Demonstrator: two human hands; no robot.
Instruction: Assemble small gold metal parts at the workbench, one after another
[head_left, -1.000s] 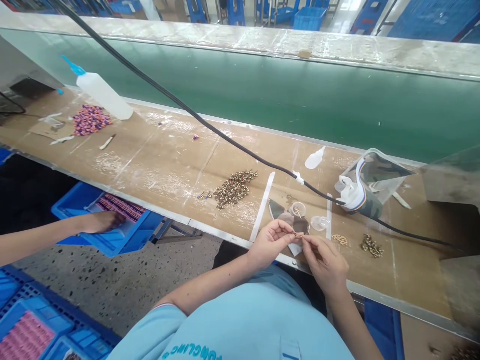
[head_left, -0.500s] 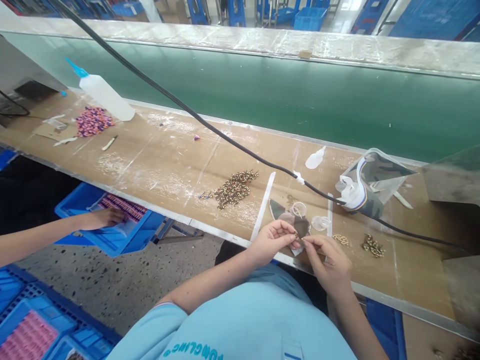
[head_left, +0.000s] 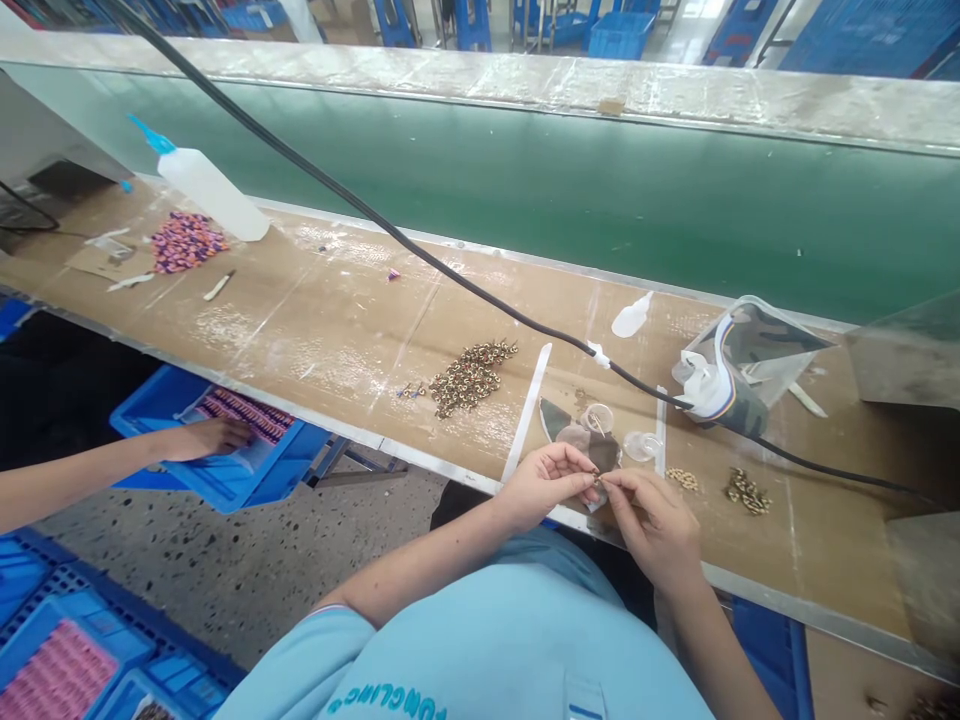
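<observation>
My left hand [head_left: 546,486] pinches a small dark brown and gold piece [head_left: 597,481] between thumb and fingers. Meeting it from the other side, my right hand [head_left: 654,522] is closed in a pinch at the same spot; its fingertips hide what they grip. Just beyond the hands lies a camouflage cloth [head_left: 602,456] with a small clear cup [head_left: 598,419] holding a thin stick. A second clear lid or dish [head_left: 640,445] sits beside it. Right of my right hand are a little pile of tan pieces [head_left: 682,480] and a pile of dark gold-edged pieces [head_left: 747,491].
A larger pile of brown-gold pieces [head_left: 466,380] lies to the left. A black cable [head_left: 420,255] crosses above the bench. A camouflage pouch [head_left: 750,365], a white bottle [head_left: 214,195] and pink-purple pieces [head_left: 186,242] stand farther off. Another person's hand [head_left: 214,437] reaches into a blue bin [head_left: 225,490].
My right hand's fingers have shifted slightly left and closer to the left fingertips. My left hand stays nearly in place, and the small piece remains between the hands.
</observation>
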